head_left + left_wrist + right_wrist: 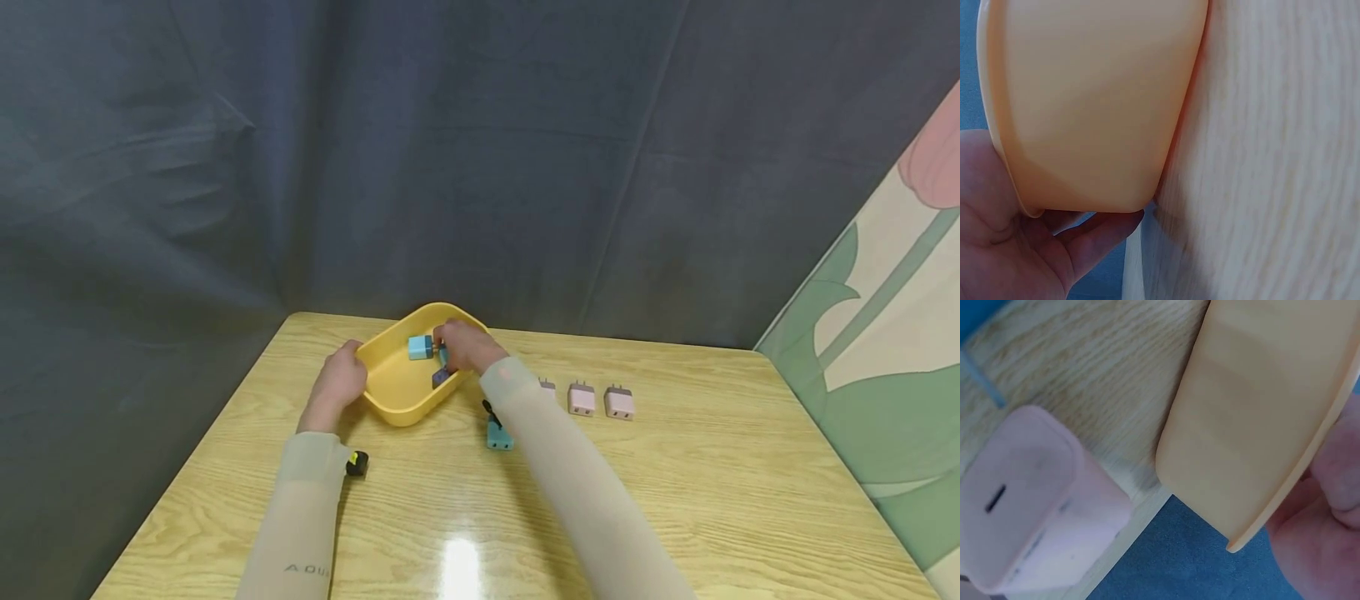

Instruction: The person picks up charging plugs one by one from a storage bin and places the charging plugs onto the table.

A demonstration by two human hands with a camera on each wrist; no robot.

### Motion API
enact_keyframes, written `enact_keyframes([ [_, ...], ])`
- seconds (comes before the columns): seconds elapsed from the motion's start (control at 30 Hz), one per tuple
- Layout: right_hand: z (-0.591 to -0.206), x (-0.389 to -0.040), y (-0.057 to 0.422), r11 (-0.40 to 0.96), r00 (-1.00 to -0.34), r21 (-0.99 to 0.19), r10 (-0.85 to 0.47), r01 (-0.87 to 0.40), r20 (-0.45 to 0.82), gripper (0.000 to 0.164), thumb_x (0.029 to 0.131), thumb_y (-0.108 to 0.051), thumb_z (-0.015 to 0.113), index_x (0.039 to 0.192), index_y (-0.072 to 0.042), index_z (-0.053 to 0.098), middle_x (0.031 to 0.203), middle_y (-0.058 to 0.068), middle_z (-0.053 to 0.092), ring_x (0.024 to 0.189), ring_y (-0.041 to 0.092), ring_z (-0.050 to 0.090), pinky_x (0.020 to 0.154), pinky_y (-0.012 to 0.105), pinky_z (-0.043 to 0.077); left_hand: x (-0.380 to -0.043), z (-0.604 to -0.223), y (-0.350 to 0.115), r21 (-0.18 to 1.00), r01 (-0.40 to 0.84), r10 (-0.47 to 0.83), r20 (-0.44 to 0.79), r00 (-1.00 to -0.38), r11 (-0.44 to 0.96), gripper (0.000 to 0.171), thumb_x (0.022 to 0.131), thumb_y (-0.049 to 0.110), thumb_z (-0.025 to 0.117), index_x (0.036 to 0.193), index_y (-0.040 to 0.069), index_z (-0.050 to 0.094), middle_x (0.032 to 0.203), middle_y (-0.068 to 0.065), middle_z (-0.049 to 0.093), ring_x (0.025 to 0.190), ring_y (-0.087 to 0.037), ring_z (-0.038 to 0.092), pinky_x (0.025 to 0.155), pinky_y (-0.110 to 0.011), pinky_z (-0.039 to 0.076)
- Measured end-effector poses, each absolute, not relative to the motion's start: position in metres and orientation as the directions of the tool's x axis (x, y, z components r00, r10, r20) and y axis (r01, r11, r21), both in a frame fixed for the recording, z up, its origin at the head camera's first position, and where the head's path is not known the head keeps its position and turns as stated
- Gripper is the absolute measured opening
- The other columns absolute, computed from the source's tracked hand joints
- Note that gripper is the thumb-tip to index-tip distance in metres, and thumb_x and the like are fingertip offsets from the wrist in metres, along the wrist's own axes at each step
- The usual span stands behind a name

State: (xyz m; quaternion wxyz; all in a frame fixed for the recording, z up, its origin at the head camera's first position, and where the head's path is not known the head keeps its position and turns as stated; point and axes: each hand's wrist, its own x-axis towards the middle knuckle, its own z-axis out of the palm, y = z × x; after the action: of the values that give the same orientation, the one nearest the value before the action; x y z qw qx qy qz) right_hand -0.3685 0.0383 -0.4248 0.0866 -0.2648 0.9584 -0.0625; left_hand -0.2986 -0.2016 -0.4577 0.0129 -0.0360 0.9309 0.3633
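A yellow plastic bin [397,379] stands near the table's left back edge. My left hand [345,375] grips its left end, with fingers [1094,240] along the outside below the rim. My right hand [463,343] reaches over the right rim into the bin, its fingers bent downward. Inside lie a light blue charger plug [420,347], a second blue plug [443,357] right under the right fingertips, and a dark purple block [440,378]. The bin wall hides the right fingertips in the right wrist view; I cannot tell whether they pinch anything.
Pink charger plugs [581,399] stand in a row right of the bin, one partly behind the right sleeve. A teal plug [499,434] with a small black piece [491,410] lies in front. A black-and-yellow object [357,463] sits beside the left sleeve. Dark curtain [480,167] hangs behind.
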Motion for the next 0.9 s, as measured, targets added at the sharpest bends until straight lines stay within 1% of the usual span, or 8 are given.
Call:
enact_keyframes([
  [0.07, -0.424, -0.368, 0.041, 0.856, -0.852, -0.165, -0.510, -0.489, -0.120, 0.048, 0.091, -0.016, 0.088, 0.135, -0.013, 0.071, 0.134, 0.008, 0.070, 0.116, 0.023, 0.062, 0.110, 0.039, 0.055, -0.299, -0.458, -0.201, 0.676, -0.073, -0.052, -0.050, -0.997, 0.733, 0.055, 0.106, 0.010, 0.030, 0.157, -0.003, 0.046, 0.132, -0.027, 0.069, 0.089, -0.027, 0.067, 0.082, -0.037, 0.054],
  [0.23, -0.418, -0.365, 0.047, 0.864, -0.864, -0.161, -0.494, -0.476, -0.096, 0.055, 0.090, -0.020, 0.090, 0.140, -0.013, 0.069, 0.140, 0.008, 0.068, 0.122, 0.025, 0.066, 0.113, 0.042, 0.055, -0.300, -0.459, -0.201, 0.686, -0.076, -0.046, -0.063, -0.997, 0.724, 0.056, 0.106, 0.009, 0.030, 0.158, -0.004, 0.044, 0.133, -0.027, 0.068, 0.093, -0.028, 0.067, 0.087, -0.039, 0.054],
  [0.33, -0.414, -0.363, 0.052, 0.866, -0.868, -0.173, -0.488, -0.469, -0.087, 0.058, 0.091, -0.020, 0.089, 0.144, -0.013, 0.067, 0.143, 0.009, 0.066, 0.127, 0.027, 0.065, 0.115, 0.044, 0.054, -0.301, -0.459, -0.200, 0.689, -0.080, -0.045, -0.069, -0.997, 0.720, 0.056, 0.106, 0.009, 0.031, 0.159, -0.003, 0.043, 0.134, -0.028, 0.068, 0.094, -0.028, 0.067, 0.088, -0.040, 0.054],
  [0.5, -0.407, -0.360, 0.059, 0.858, -0.870, -0.214, -0.489, -0.467, -0.063, 0.061, 0.092, -0.019, 0.088, 0.148, -0.012, 0.065, 0.147, 0.010, 0.064, 0.132, 0.030, 0.063, 0.116, 0.046, 0.053, -0.301, -0.460, -0.201, 0.691, -0.087, -0.045, -0.080, -0.996, 0.717, 0.057, 0.106, 0.010, 0.030, 0.161, -0.003, 0.042, 0.135, -0.028, 0.068, 0.091, -0.027, 0.067, 0.086, -0.039, 0.055],
  [0.63, -0.400, -0.356, 0.063, 0.848, -0.872, -0.255, -0.488, -0.464, -0.036, 0.062, 0.090, -0.017, 0.089, 0.147, -0.011, 0.066, 0.146, 0.012, 0.063, 0.130, 0.031, 0.064, 0.113, 0.047, 0.055, -0.301, -0.460, -0.201, 0.692, -0.093, -0.048, -0.085, -0.995, 0.715, 0.058, 0.107, 0.010, 0.029, 0.162, -0.003, 0.041, 0.136, -0.028, 0.068, 0.092, -0.028, 0.068, 0.087, -0.040, 0.055],
  [0.8, -0.393, -0.346, 0.070, 0.843, -0.874, -0.265, -0.486, -0.468, -0.001, 0.062, 0.088, -0.016, 0.092, 0.145, -0.009, 0.067, 0.139, 0.012, 0.064, 0.121, 0.030, 0.066, 0.109, 0.047, 0.057, -0.301, -0.460, -0.201, 0.685, -0.084, -0.051, -0.068, -0.996, 0.724, 0.058, 0.105, 0.010, 0.029, 0.160, -0.004, 0.042, 0.141, -0.030, 0.065, 0.103, -0.033, 0.067, 0.096, -0.046, 0.055],
  [0.9, -0.390, -0.339, 0.075, 0.842, -0.875, -0.256, -0.484, -0.474, 0.029, 0.059, 0.088, -0.015, 0.091, 0.143, -0.010, 0.068, 0.136, 0.012, 0.065, 0.118, 0.030, 0.067, 0.107, 0.046, 0.058, -0.301, -0.460, -0.203, 0.681, -0.078, -0.048, -0.062, -0.997, 0.728, 0.058, 0.105, 0.009, 0.029, 0.159, -0.004, 0.043, 0.141, -0.031, 0.065, 0.105, -0.035, 0.067, 0.098, -0.049, 0.054],
])
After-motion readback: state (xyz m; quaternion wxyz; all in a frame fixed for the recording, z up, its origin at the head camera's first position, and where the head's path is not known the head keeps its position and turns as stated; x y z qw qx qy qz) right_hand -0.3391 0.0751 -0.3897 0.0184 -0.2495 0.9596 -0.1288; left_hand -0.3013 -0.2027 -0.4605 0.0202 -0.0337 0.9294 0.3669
